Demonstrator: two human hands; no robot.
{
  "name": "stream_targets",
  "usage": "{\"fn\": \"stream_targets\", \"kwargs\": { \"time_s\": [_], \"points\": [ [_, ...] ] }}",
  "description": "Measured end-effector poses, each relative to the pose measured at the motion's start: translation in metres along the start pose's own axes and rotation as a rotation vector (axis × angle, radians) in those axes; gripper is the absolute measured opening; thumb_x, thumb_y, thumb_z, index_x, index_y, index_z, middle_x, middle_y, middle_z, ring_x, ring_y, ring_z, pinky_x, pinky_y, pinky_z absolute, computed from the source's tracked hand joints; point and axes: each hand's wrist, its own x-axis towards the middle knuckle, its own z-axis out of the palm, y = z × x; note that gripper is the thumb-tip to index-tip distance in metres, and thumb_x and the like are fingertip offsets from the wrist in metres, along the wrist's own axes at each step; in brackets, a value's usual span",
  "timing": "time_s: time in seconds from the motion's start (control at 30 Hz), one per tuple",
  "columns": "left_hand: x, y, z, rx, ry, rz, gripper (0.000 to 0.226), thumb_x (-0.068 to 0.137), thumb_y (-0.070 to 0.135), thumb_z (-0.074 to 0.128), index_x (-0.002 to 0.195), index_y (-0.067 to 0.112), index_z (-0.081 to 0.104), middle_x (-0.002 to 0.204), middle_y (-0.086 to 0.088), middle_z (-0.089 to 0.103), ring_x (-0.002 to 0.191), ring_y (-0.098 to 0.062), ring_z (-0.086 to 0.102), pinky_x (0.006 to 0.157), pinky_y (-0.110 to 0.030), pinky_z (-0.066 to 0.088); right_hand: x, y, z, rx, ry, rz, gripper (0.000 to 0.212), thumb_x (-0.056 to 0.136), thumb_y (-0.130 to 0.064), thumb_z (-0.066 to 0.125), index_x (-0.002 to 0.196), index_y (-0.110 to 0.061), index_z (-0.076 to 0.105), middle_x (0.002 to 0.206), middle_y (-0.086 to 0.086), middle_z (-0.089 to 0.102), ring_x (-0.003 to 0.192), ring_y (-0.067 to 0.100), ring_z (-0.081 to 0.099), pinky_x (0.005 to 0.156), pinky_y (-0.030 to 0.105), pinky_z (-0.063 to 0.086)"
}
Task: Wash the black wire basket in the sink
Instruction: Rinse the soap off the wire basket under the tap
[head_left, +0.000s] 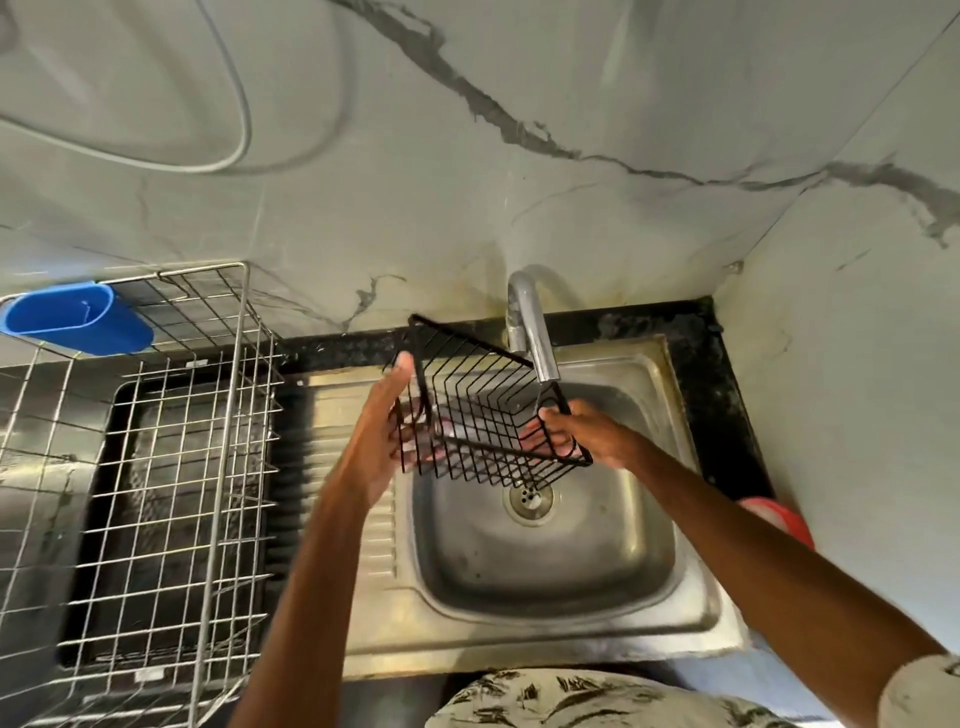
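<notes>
The black wire basket (478, 384) is held tilted above the steel sink (644, 525), just under the spout of the tap (530, 327). My left hand (389, 431) holds the basket's left end, thumb up along the rim and fingers seen through the wires underneath. My right hand (576, 434) grips the frame at the basket's right end, fingers curled round the wire. I cannot tell whether water runs from the tap. The drain (529, 500) shows below the basket.
A steel wire dish rack (171, 467) stands left of the sink on the drainboard, with a blue plastic cup holder (78, 317) hung on its back. A red object (779, 519) lies at the right edge of the black counter. Marble-pattern walls close the corner.
</notes>
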Motion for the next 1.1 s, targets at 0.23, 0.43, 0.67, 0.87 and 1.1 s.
{"fn": "stream_targets", "kwargs": {
  "time_s": [0.23, 0.43, 0.67, 0.87, 1.1],
  "points": [
    [0.013, 0.022, 0.004, 0.079, 0.013, -0.128, 0.066, 0.082, 0.041, 0.079, 0.135, 0.024, 0.044, 0.13, -0.02, 0.059, 0.107, -0.038, 0.071, 0.073, -0.051, 0.064, 0.017, -0.012, 0.005, -0.12, 0.16, 0.036, 0.047, 0.109, -0.035, 0.038, 0.114, 0.006, 0.06, 0.092, 0.019, 0.074, 0.091, 0.038, 0.074, 0.079, 0.043, 0.061],
    [0.021, 0.021, 0.005, 0.139, 0.018, -0.113, 0.092, 0.059, 0.048, 0.084, 0.137, 0.024, 0.04, 0.127, -0.014, 0.056, 0.11, -0.039, 0.068, 0.088, -0.063, 0.058, 0.017, -0.02, 0.007, -0.715, 0.288, -0.241, 0.037, 0.103, -0.028, 0.046, 0.133, -0.013, 0.06, 0.129, 0.005, 0.064, 0.121, 0.025, 0.058, 0.106, 0.036, 0.044],
    [0.016, 0.032, 0.009, 0.187, -0.036, -0.074, 0.071, 0.074, 0.035, 0.078, 0.134, 0.019, 0.044, 0.131, -0.011, 0.054, 0.109, -0.032, 0.064, 0.092, -0.057, 0.05, 0.033, -0.019, -0.034, -1.484, -0.09, -0.593, 0.048, 0.109, -0.042, 0.031, 0.146, -0.017, 0.05, 0.162, 0.004, 0.031, 0.153, 0.019, 0.019, 0.127, 0.04, 0.005],
    [0.01, 0.031, 0.01, 0.15, 0.002, -0.04, 0.098, 0.052, 0.044, 0.082, 0.139, 0.023, 0.043, 0.131, -0.007, 0.054, 0.111, -0.033, 0.063, 0.086, -0.054, 0.054, 0.029, -0.015, -0.033, -1.807, -0.207, -0.604, 0.064, 0.108, -0.055, 0.014, 0.158, -0.015, 0.025, 0.166, 0.009, 0.02, 0.154, 0.021, 0.004, 0.121, 0.037, -0.002],
    [0.007, 0.024, 0.015, 0.193, -0.038, -0.023, 0.089, 0.068, 0.039, 0.083, 0.143, 0.023, 0.037, 0.143, -0.008, 0.045, 0.119, -0.029, 0.053, 0.067, -0.038, 0.051, 0.03, -0.028, -0.042, -1.909, -0.139, -0.55, 0.077, 0.101, -0.061, 0.003, 0.159, -0.011, 0.005, 0.167, 0.01, 0.002, 0.155, 0.024, -0.002, 0.119, 0.046, -0.015]
  ]
}}
